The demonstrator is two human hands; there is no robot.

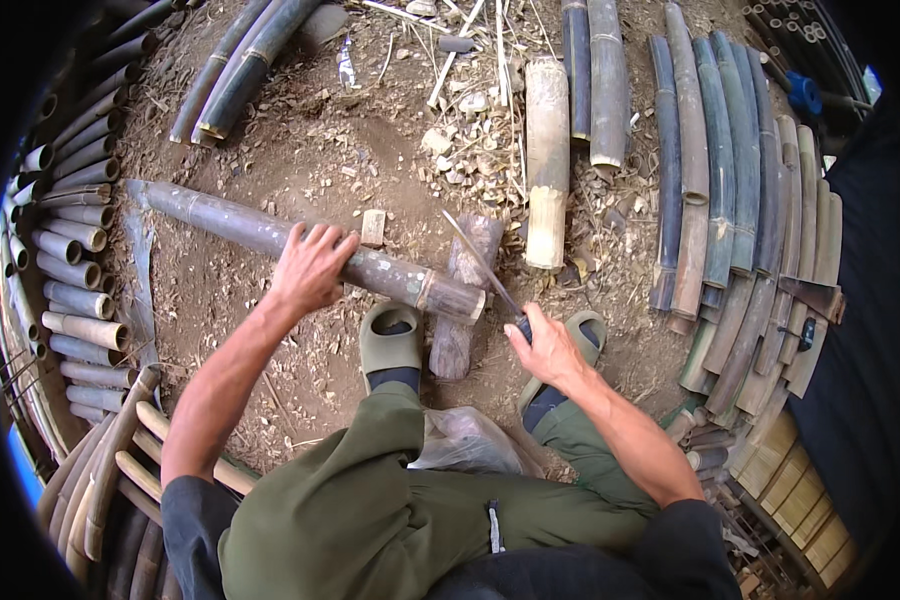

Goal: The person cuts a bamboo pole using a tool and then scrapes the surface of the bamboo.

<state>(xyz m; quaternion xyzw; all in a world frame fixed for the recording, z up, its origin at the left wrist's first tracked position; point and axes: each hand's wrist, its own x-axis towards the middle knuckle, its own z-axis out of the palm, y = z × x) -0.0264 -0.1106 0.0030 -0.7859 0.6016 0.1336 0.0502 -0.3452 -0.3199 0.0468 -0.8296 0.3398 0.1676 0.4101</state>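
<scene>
Your left hand [316, 268] clasps a bamboo pole [235, 223], seemingly to steady it; its right end lies across a wooden block [453, 350], likely propped off the ground [270, 150]. Your right hand [550, 350] grasps a knife [482, 263], blade angled near that end.
</scene>
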